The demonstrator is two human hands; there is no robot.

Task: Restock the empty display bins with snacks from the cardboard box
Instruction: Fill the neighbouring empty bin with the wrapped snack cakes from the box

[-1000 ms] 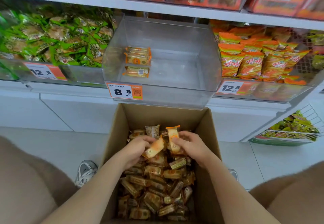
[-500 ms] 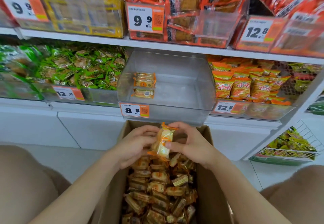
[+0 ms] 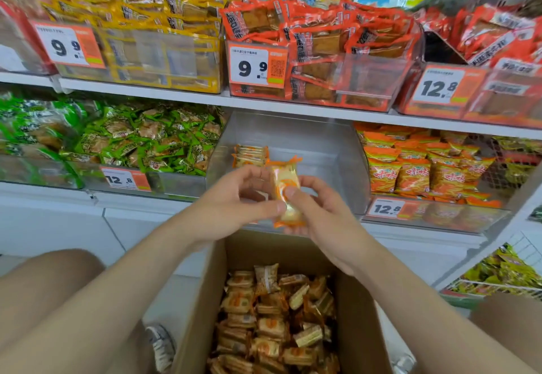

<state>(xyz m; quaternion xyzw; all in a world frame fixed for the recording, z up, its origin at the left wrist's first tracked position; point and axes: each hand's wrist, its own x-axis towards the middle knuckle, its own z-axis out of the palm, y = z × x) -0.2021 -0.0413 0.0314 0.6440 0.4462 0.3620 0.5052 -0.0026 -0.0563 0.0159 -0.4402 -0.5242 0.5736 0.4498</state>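
Observation:
An orange-and-clear wrapped snack pack (image 3: 286, 192) stands upright between my two hands, in front of the clear display bin (image 3: 331, 151). My left hand (image 3: 234, 200) pinches its left side with thumb and fingers. My right hand (image 3: 319, 209) grips its right side and lower end. A few of the same snacks (image 3: 250, 155) lie at the bin's back left. Below my hands the open cardboard box (image 3: 205, 300) holds several more of these packs (image 3: 272, 321).
Green-wrapped snacks (image 3: 140, 136) fill the bin to the left, orange bags (image 3: 416, 165) the bin to the right. The shelf above carries yellow packs (image 3: 152, 22) and red packs (image 3: 322, 39). A wire basket (image 3: 498, 277) sits low right. My knees flank the box.
Both hands have lifted the snack pack out of the box and up to the front of the clear bin. My view has tilted upward, showing the upper shelf.

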